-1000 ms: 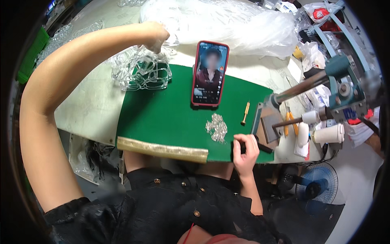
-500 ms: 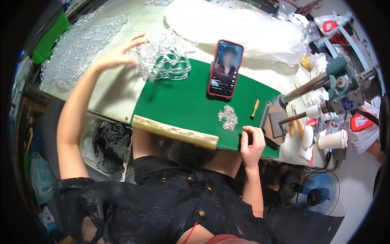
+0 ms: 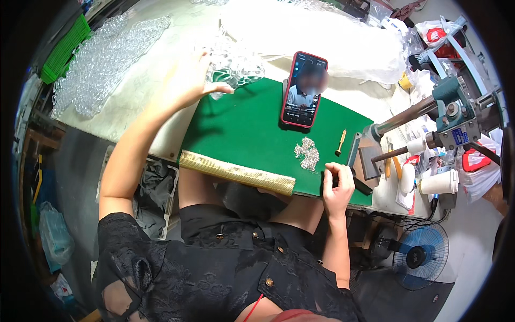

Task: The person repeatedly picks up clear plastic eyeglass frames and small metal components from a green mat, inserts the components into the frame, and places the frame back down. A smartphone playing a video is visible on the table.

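My left hand (image 3: 188, 83) reaches over the far left corner of the green mat (image 3: 230, 126), its fingers spread and thumb out. Beside and partly behind it lies a heap of clear plastic frame-like pieces (image 3: 241, 67), resembling glasses frames. My right hand (image 3: 338, 189) rests at the mat's near right edge with curled fingers; whatever they hold is hidden. A dark bar-like piece (image 3: 362, 185) shows just right of it. Small silvery parts (image 3: 307, 154) lie in a loose pile beyond that hand. Nearby is a slim screwdriver-like tool (image 3: 341, 143) with a brass-coloured shaft.
A phone (image 3: 303, 91) in a red case stands propped on the mat. Along the near edge runs a gold-coloured strip (image 3: 238, 173). A metal bench press (image 3: 450, 110) occupies the right, beside a white cup (image 3: 439, 183). More clear pieces (image 3: 107, 64) cover the far left.
My left hand has moved right, in front of the clear plastic heap, and its fingers have turned toward the right. The right hand keeps its curled pose. The phone's picture has changed.
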A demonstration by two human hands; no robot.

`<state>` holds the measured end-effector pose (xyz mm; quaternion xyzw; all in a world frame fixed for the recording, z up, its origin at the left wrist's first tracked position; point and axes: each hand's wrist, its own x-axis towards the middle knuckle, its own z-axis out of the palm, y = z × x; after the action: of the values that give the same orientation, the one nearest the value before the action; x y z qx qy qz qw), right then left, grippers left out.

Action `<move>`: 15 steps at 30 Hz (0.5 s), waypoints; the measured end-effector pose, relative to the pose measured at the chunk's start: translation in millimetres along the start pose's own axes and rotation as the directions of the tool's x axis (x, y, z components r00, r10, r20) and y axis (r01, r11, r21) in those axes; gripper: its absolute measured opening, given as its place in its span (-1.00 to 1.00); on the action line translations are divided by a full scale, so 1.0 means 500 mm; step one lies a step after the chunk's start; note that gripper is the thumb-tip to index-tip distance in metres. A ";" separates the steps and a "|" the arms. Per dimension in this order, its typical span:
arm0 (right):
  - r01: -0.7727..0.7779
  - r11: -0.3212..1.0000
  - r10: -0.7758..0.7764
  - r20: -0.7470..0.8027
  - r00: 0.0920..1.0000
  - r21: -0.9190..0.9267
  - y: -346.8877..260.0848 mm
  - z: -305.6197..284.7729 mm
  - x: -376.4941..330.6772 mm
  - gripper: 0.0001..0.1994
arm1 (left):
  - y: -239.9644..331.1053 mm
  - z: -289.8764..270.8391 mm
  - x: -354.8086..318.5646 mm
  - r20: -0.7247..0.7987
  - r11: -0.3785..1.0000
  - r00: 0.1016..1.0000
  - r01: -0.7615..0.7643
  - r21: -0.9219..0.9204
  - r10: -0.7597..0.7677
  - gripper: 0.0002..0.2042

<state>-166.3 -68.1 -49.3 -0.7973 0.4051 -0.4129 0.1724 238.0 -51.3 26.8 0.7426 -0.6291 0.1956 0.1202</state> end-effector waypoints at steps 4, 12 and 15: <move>0.029 1.000 -0.029 -0.029 0.999 -0.006 0.005 0.004 -0.002 -0.89 | -0.075 -0.074 0.014 0.222 0.807 0.966 0.237 -0.541 -0.135 -0.63; 0.009 1.000 -0.009 -0.021 1.000 0.004 0.001 0.003 -0.005 -0.88 | -0.111 0.017 0.058 0.108 0.907 0.973 -0.145 -0.397 0.203 -0.59; 0.015 1.000 -0.015 -0.020 1.000 -0.015 0.006 0.003 -0.002 -0.88 | -0.147 -0.019 0.124 -0.060 0.839 0.975 -0.216 -0.500 0.215 -0.85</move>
<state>-167.0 -69.3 -52.3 -0.7973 0.4039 -0.4193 0.1594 317.2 -89.1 67.6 0.6099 -0.7377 0.0374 0.2872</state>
